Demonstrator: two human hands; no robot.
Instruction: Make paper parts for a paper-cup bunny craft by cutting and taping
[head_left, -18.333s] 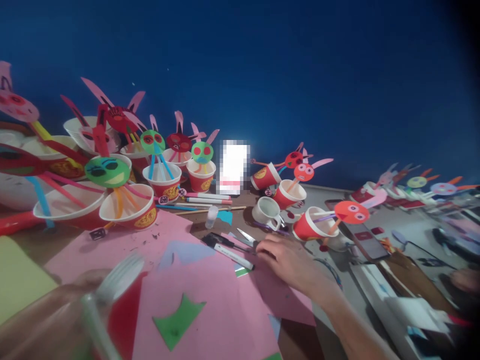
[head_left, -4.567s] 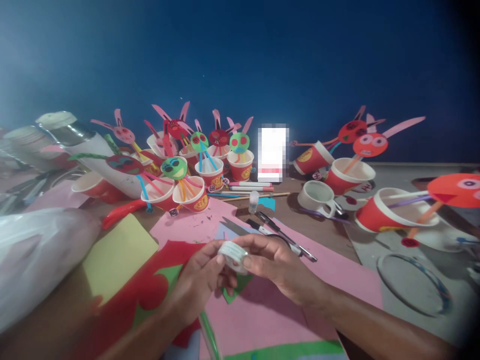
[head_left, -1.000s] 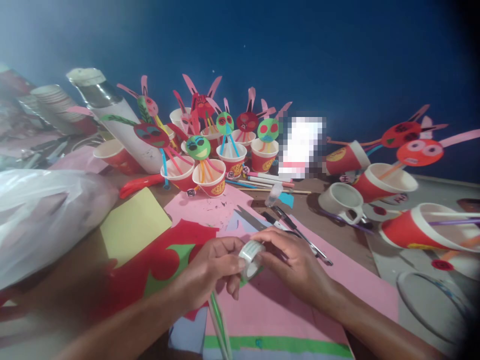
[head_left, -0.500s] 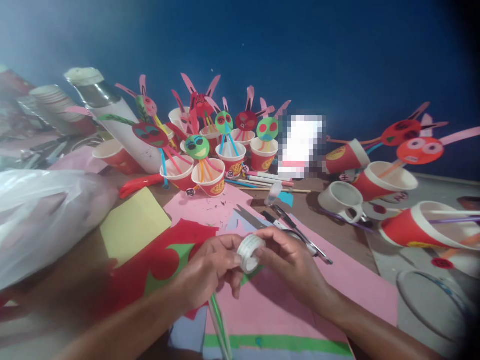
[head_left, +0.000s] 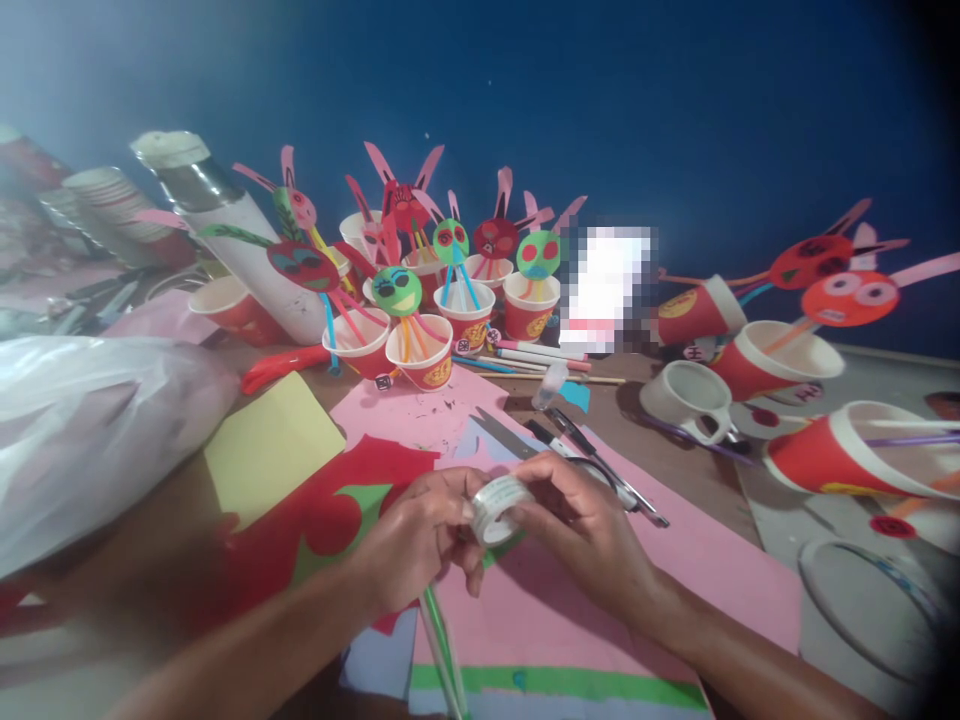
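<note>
A small roll of clear tape is held above the pink paper. My left hand is closed, thumb and fingertips against the roll's left edge. My right hand grips the roll's right side between thumb and fingers. Below my left hand, a green straw in clear wrapping lies over the paper. Just beyond the roll are scissors, their handles partly hidden behind my right hand. Left of my hands lies red paper with green pieces on it.
Paper cups with paper-faced straw figures stand across the back. At right are a white mug, tipped cups and a pen. A plastic bag, yellow paper and a leaning white flask are at left.
The tape roll has turned slightly between my fingers and shifted a little to the left. Both hands keep hold of it. The camera view has moved slightly.
</note>
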